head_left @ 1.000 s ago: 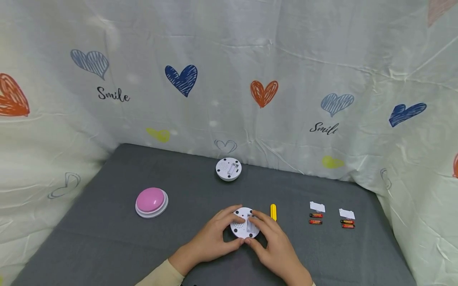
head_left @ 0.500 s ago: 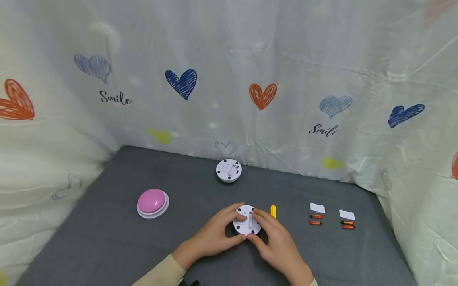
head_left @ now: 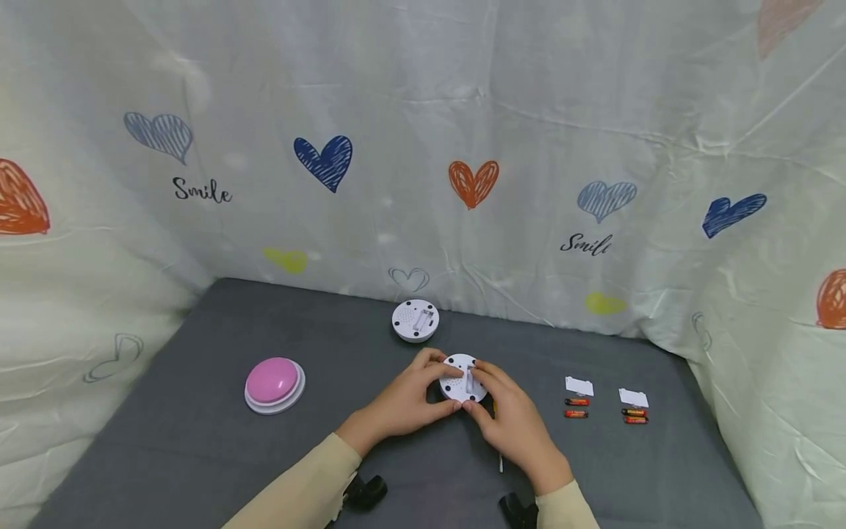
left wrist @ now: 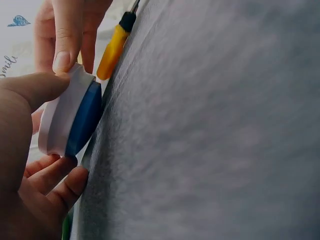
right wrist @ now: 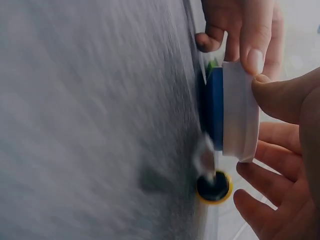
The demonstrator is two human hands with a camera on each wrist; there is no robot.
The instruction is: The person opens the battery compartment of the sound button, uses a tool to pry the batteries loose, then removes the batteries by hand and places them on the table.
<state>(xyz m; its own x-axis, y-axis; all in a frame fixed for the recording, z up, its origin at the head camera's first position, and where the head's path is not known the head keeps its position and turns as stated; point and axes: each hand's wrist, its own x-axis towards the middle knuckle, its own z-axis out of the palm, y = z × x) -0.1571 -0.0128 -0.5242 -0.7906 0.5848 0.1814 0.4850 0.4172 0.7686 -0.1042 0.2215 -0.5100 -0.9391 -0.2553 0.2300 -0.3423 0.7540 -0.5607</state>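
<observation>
Both hands hold a round push button (head_left: 454,387), turned upside down so its white base with an open battery slot faces up. My left hand (head_left: 411,398) grips the left rim, its thumb at the near edge and fingers over the base. From the right, my right hand (head_left: 518,422) grips the other rim, thumb tip beside the left thumb. The blue dome (left wrist: 86,120) faces the cloth in the left wrist view; I cannot tell whether it touches. Close to the right hand lies a yellow-handled screwdriver (left wrist: 114,52), mostly covered by that hand in the head view.
A pink push button (head_left: 272,380) stands dome up at left. Behind the hands, another upturned white button (head_left: 415,321) sits near the back edge. To the right lie two white battery covers (head_left: 579,386) and several small red-and-black batteries (head_left: 576,414). A printed curtain (head_left: 396,147) encloses the table.
Both hands have moved the upturned button away from the person, toward the back of the table. The right hand now covers most of the screwdriver in the head view.
</observation>
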